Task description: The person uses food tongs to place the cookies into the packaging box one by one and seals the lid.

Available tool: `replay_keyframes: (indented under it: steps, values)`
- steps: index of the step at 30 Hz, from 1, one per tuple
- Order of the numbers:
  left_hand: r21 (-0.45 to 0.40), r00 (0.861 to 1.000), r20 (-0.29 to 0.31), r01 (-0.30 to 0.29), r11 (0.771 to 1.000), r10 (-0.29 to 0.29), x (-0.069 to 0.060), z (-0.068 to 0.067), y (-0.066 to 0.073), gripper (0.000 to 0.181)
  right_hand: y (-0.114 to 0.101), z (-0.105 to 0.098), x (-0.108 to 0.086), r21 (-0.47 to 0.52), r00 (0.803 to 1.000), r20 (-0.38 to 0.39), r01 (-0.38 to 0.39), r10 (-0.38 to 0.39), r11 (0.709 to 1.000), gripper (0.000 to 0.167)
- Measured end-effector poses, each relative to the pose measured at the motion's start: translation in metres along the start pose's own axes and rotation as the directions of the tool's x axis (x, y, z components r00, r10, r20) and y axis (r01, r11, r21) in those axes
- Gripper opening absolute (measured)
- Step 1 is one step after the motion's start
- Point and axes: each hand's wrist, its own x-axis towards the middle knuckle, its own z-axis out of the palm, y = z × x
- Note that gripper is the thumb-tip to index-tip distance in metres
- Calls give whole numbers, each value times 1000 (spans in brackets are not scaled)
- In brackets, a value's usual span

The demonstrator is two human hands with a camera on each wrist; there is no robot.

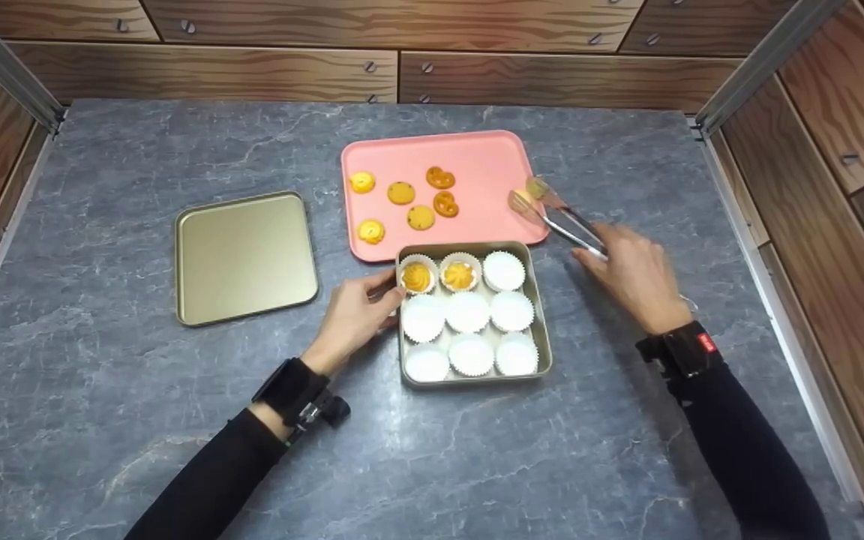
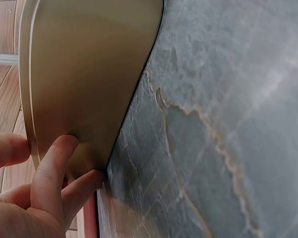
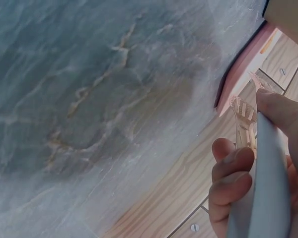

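Observation:
My left hand (image 1: 357, 311) holds the left side of a gold square tin (image 1: 544, 330), fingers against its outer wall and thumb at the rim. White paper cups (image 1: 466, 311) fill the tin in rows; two at the back left hold yellow swirled cookies (image 1: 417, 277). My right hand (image 1: 636, 277) grips metal tongs (image 1: 571, 225), also seen in the right wrist view (image 3: 270, 183). The tong tips are over the right side of a pink tray (image 1: 477, 154), around a pale yellowish piece (image 1: 523, 197), partly hidden, whose kind is unclear.
On the tray lie two yellow swirled cookies (image 1: 362, 181), two round cookies (image 1: 401, 193) and two pretzel-shaped pieces (image 1: 440, 178). A gold lid (image 1: 246, 259) rests to the left on the grey marbled table (image 1: 139, 405). Wood-patterned panels (image 1: 274, 71) border the table.

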Motion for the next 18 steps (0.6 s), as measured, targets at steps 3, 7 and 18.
replay_keyframes:
  steps: [3,7,18]
  values:
    - [5,1000,-2,2,1000,-2,0,0,0,52,-1,1,1,0,1000,7,-2,2,1000,44]
    - [18,1000,-8,-2,1000,2,0,0,0,51,-5,3,1,-3,1000,13,-1,1,1000,42]
    - [25,1000,-11,-5,1000,5,-1,0,2,51,-14,6,4,15,1000,15,23,-23,1000,43]
